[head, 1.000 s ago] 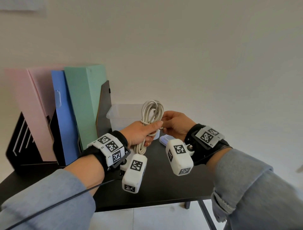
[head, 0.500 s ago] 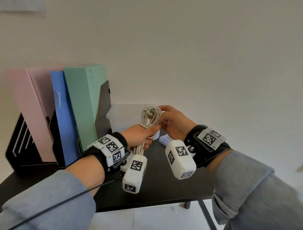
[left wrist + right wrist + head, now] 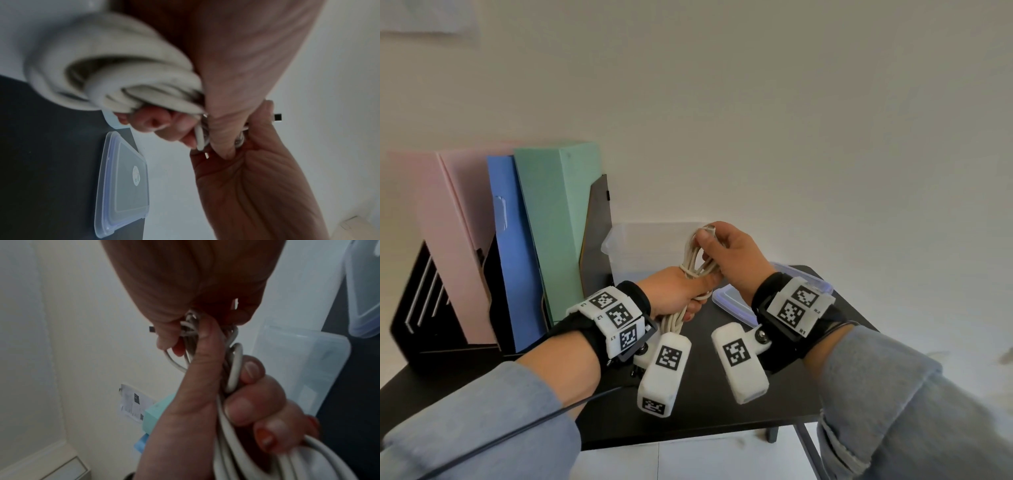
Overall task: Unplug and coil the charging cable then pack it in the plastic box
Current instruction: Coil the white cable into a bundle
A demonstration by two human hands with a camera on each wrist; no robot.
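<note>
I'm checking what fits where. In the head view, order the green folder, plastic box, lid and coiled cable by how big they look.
1. Green folder
2. Plastic box
3. Lid and coiled cable: unsure, since hands hide part of each.

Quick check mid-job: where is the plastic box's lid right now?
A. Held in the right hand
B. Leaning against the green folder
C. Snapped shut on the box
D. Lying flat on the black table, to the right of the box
D. The lid lies flat on the black table, right of the open plastic box, while both the left hand and right hand hold the coiled cable.
</note>
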